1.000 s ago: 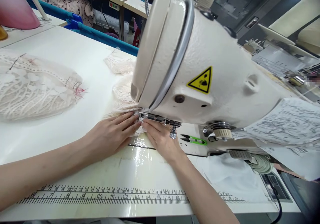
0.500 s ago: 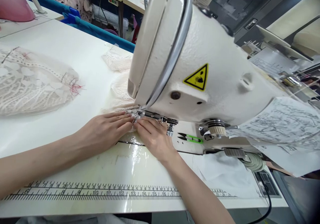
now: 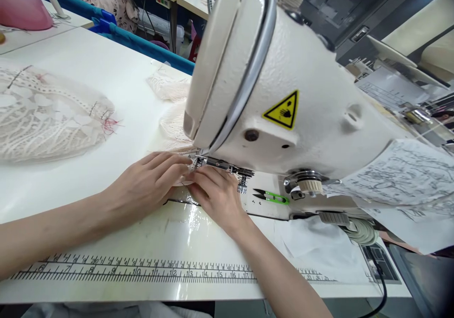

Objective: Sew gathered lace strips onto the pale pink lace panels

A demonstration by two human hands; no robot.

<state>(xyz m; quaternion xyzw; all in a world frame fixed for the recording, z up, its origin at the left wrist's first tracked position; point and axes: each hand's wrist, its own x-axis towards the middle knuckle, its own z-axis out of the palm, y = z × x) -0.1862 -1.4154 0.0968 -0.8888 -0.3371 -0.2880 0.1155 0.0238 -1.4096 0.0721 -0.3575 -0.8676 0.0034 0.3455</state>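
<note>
At the sewing machine (image 3: 241,77), both hands are close together on a piece of white lace fabric (image 3: 173,128), just before the presser foot (image 3: 199,161). My left hand (image 3: 151,178) has its fingers bent and its thumb pressed in, closed on the lace's near edge. From the other side my right hand (image 3: 218,193) pinches the same edge, its fingers partly under the foot's metal attachment (image 3: 227,166). Behind the foot the lace spreads out over the table. The needle's tip and the exact grip of the fingertips are hard to make out.
Green-handled thread snips (image 3: 271,196) lie right of my right hand. Another lace piece (image 3: 46,115) with red thread ends rests at left. A ruler strip (image 3: 156,270) runs along the table's front. Patterned paper (image 3: 400,176) hangs at right, above white cloth (image 3: 319,244).
My left hand's fingers lay flat on the lace and are now bent, closed at its edge. The near edge is lifted a little between both hands. My right hand has shifted slightly.
</note>
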